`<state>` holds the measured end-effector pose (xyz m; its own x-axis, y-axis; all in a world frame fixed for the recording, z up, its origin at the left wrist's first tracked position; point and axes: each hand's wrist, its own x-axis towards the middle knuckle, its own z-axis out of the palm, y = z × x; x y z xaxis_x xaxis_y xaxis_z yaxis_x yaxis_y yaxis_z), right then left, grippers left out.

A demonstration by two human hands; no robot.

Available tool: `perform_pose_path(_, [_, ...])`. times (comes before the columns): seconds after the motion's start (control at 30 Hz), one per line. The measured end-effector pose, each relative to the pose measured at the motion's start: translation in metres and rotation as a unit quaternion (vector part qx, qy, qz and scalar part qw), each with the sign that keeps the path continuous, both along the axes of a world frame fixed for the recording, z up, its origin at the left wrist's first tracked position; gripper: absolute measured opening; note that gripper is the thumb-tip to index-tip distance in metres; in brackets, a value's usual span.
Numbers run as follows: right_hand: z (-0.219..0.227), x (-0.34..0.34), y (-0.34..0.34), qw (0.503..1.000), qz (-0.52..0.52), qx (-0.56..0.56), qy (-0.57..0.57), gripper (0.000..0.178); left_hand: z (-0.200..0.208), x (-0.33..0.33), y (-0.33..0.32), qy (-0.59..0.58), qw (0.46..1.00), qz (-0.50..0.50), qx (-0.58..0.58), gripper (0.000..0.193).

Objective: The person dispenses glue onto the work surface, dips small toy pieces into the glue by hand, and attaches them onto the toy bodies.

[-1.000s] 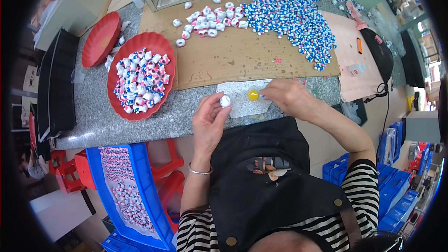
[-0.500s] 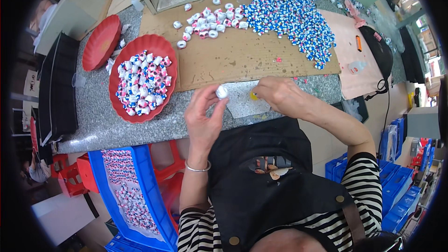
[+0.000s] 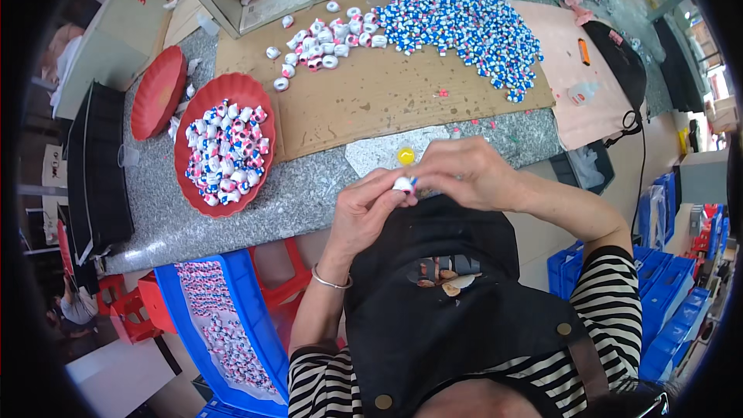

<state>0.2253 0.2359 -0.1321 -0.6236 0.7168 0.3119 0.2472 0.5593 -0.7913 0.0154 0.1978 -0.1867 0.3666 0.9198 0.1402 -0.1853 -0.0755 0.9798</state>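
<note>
Close in front of my apron, my left hand pinches a small white figurine part with pink on it. My right hand meets it there, its fingertips on a tiny blue piece that touches the white part's right side. Just beyond my hands a round yellow thing lies on a white speckled sheet at the counter edge. Farther off, a heap of small blue-and-white pieces and a group of white-and-pink parts rest on brown cardboard.
A red scalloped dish at left holds several joined white, pink and blue figurines; another red dish leans behind it. At right are a small bottle, an orange cutter and a black bag. A blue crate stands below the counter.
My right hand has left the yellow thing, which now shows fully on the sheet. Both hands have come together nearer my body, the blue piece against the white part. The view has shifted slightly.
</note>
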Motion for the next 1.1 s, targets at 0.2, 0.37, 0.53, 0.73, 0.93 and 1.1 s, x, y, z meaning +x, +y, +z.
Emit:
perform_pose_path(0.2, [0.014,-0.007,-0.004,0.999,-0.036,-0.03,-0.003,0.011,0.011,0.001,0.001,-0.008,0.997,-0.014,-0.075,0.025])
perform_pose_path(0.37, [-0.01,-0.002,0.007,0.988,0.013,-0.15,-0.043,0.03,0.009,-0.016,0.008,0.161,0.986,0.051,0.003,0.022])
perform_pose_path(0.53, [-0.043,0.033,0.058,0.972,-0.207,0.062,-0.091,0.014,0.05,-0.106,0.017,0.367,0.841,0.358,0.17,0.02])
perform_pose_path(0.73, [-0.058,0.052,0.146,0.918,-0.25,0.167,-0.258,0.012,0.063,-0.121,0.059,0.495,0.692,0.423,0.311,0.039])
perform_pose_path(0.93, [-0.055,0.036,0.161,0.877,-0.216,0.247,-0.351,0.014,0.049,-0.028,0.139,0.516,0.772,0.283,0.239,0.013])
perform_pose_path(1.1, [-0.056,0.055,0.115,0.92,-0.255,0.242,-0.17,0.017,-0.016,-0.01,0.184,0.59,0.714,0.28,0.251,0.017])
